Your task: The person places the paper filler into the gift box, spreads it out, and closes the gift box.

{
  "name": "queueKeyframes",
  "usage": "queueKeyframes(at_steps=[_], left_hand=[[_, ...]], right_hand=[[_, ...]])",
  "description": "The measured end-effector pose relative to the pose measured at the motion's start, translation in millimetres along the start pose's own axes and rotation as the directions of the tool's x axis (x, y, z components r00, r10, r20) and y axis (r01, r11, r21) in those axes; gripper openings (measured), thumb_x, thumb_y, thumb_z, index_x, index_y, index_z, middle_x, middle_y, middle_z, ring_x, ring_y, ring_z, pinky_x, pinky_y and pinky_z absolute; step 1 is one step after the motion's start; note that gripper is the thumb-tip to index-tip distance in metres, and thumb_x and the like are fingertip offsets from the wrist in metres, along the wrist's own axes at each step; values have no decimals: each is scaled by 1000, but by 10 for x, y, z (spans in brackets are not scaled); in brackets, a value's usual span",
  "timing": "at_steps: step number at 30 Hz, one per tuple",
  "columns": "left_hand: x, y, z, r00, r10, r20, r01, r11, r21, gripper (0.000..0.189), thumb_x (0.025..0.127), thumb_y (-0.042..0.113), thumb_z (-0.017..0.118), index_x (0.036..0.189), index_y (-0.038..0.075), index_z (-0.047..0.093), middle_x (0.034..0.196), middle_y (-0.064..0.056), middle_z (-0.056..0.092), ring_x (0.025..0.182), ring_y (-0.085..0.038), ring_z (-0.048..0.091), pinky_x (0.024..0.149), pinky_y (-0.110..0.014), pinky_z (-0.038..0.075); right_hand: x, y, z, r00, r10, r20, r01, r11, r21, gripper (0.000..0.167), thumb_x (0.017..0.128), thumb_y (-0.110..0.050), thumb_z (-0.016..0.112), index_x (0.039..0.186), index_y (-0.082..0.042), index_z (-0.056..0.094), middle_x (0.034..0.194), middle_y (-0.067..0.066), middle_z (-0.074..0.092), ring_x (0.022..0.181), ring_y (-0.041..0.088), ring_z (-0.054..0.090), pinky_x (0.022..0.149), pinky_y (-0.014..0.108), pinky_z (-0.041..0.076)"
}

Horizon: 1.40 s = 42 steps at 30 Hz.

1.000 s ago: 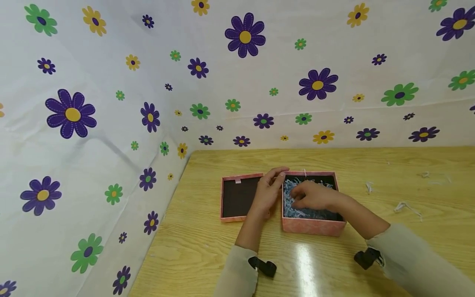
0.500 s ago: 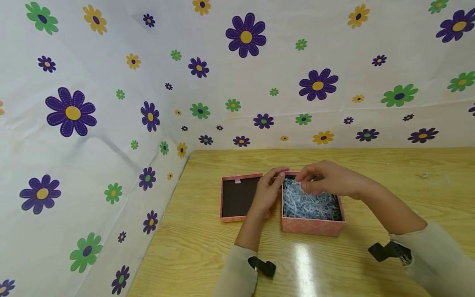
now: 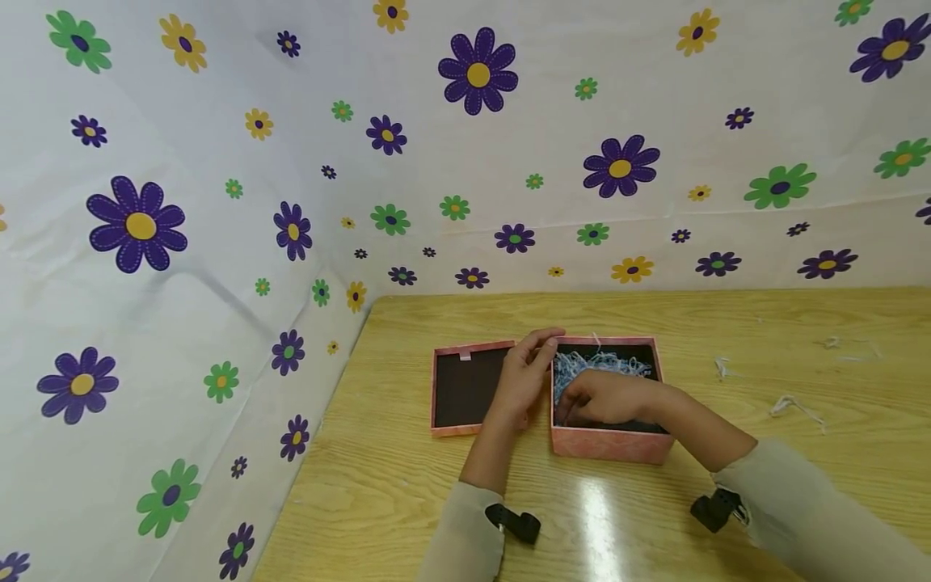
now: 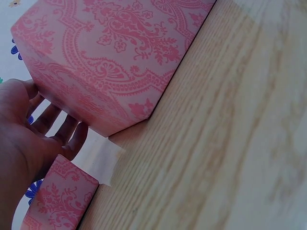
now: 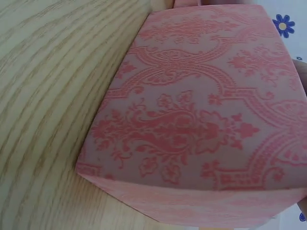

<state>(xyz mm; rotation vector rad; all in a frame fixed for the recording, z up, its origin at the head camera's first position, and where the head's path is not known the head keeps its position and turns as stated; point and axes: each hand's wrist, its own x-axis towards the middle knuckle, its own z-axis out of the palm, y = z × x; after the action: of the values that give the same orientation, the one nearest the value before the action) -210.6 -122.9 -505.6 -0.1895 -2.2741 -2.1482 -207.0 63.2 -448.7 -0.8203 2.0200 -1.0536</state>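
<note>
A pink patterned box stands on the table with its top uncovered and pale blue shredded paper inside. My left hand rests against the outer left wall of this box, thumb near the rim. In the left wrist view, the bent, spread fingers of the left hand touch that wall. Inside the box, my right hand reaches down into the near left part, fingers curved downward. Its fingertips are partly hidden, and whether they pinch any paper is unclear. The right wrist view is mostly filled by the box wall.
Left of the box lies its matching lid, dark inside facing up, partly under my left forearm. White paper scraps are scattered on the table at the right. Behind stands a flower-print sheet.
My right hand rises out of the box toward its back edge, then comes down into the near left part. The left hand stays against the box, and the lid has not moved.
</note>
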Motion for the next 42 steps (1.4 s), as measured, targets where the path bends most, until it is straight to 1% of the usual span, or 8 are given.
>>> queueKeyframes(at_steps=[3,7,13,24,30,33,38,42], left_hand=[[-2,4,-5,1000,-7,-2,7,1000,-4,24,110,35,59,129,34,75,130,14,69,122,-12,62,106,-43,50],[0,-1,-5,1000,-20,0,20,1000,-1,25,110,38,59,129,36,74,134,15,67,126,-13,60,109,-46,48],[-6,9,-13,1000,-14,11,14,1000,-7,30,110,40,59,134,28,73,131,12,68,126,-15,61,110,-48,48],[-14,10,-46,1000,-17,25,16,1000,20,31,111,39,55,137,30,71,136,14,65,124,-14,60,106,-47,50],[-6,14,-21,999,-19,40,19,1000,5,36,111,41,56,140,25,70,132,10,67,123,-14,62,105,-44,52],[8,19,-13,1000,-10,29,9,1000,6,36,110,41,57,139,24,70,133,11,67,123,-14,62,104,-44,53],[16,5,-20,1000,-2,8,2,1000,1,32,110,39,58,136,25,72,131,11,68,121,-16,62,104,-46,52],[1,-7,-18,1000,-8,8,8,1000,11,31,110,39,59,135,27,72,129,12,68,118,-15,62,104,-46,51]], right_hand=[[-13,-26,-28,1000,-1,10,1,1000,-2,19,102,-5,64,115,-1,76,103,3,75,84,16,63,80,35,54],[-137,-113,-205,1000,-14,22,11,993,121,24,106,-6,60,124,6,70,110,12,74,97,23,70,88,39,59],[-245,-165,-405,998,18,-54,-3,963,269,34,108,-8,58,136,12,59,124,23,68,115,34,69,99,46,57],[61,-8,-172,984,68,-162,-53,994,96,48,103,-9,64,144,14,53,145,30,57,134,46,56,106,56,50],[-183,-111,-343,979,25,-204,2,991,131,44,107,-10,61,144,13,54,137,27,64,127,40,63,105,51,53],[-355,-204,-511,947,6,-321,48,986,158,40,108,-12,62,141,10,57,130,23,69,118,33,68,100,42,57],[-422,-206,-666,860,2,-511,56,994,97,32,107,-12,64,135,4,63,125,22,70,113,29,69,91,25,57],[-318,-58,-624,832,-42,-553,0,997,-76,27,103,-8,70,128,3,68,121,20,73,109,31,69,92,33,58]])
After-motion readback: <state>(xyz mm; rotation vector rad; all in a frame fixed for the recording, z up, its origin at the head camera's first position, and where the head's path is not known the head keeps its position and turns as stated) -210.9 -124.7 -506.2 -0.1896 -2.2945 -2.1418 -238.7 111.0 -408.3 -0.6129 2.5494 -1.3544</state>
